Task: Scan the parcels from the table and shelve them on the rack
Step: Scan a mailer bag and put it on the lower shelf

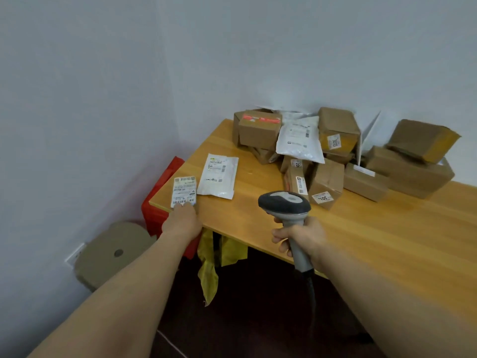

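Observation:
My left hand (183,218) grips the near end of a small parcel with a white barcode label (184,190) at the near left corner of the wooden table (361,233). My right hand (299,237) holds a grey barcode scanner (284,202) by its handle, head up over the table and facing away from me. A flat white mailer (219,175) lies just right of the small parcel. Several brown cardboard boxes (327,182) and a white poly bag (300,140) are heaped at the back of the table against the wall.
A red bin (157,215) stands left of the table by the wall. Yellow plastic bags (209,267) hang under the table edge. A folded brown cardboard piece (111,251) leans on the wall at the lower left. The floor below is dark. No rack is in view.

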Demonstrator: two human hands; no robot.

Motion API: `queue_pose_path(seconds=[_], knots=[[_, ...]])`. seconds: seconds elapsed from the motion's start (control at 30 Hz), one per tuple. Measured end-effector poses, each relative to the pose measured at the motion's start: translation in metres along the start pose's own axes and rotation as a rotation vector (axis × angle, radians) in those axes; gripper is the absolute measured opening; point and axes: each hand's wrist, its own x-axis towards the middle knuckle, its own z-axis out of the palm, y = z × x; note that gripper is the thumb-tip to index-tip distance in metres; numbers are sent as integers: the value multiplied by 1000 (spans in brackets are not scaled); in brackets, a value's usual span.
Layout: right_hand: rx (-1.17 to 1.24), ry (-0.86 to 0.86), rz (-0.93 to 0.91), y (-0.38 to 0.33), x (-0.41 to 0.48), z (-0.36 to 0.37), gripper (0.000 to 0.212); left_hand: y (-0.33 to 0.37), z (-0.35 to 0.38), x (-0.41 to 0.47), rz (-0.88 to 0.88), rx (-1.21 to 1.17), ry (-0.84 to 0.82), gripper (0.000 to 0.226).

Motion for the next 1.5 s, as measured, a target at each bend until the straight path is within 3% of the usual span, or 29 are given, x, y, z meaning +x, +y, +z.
queue_pose_path(seconds=[0.3,0.47,0.67,0.8,1.0,1.2,1.37,1.43,1.5], knots=[[-45,-26,93,-4,96,16,24,-10,33,105,-248,-182,-24,111],[-61,-31,110,3,119,17,26,-12,49,129,-313,-199,85,110],[-50,-49,134,2,123,20,24,-4,61,107,-226,-253,-53,124],[-31,-45,119,-9,112,18,23,9,61,77,-172,-337,-119,108],[60,51,33,-33,88,-4,27,48,30,39,92,-428,-241,98],[90,112,-91,-48,49,-44,29,92,-21,-7,379,-360,-341,104],[190,69,-107,-43,11,-76,27,136,-46,-49,518,-308,-314,112],[328,120,-114,-43,2,-86,27,151,-54,-59,429,-527,-236,111],[511,177,-140,-46,-7,-101,33,166,-64,-73,195,-1044,-279,81]])
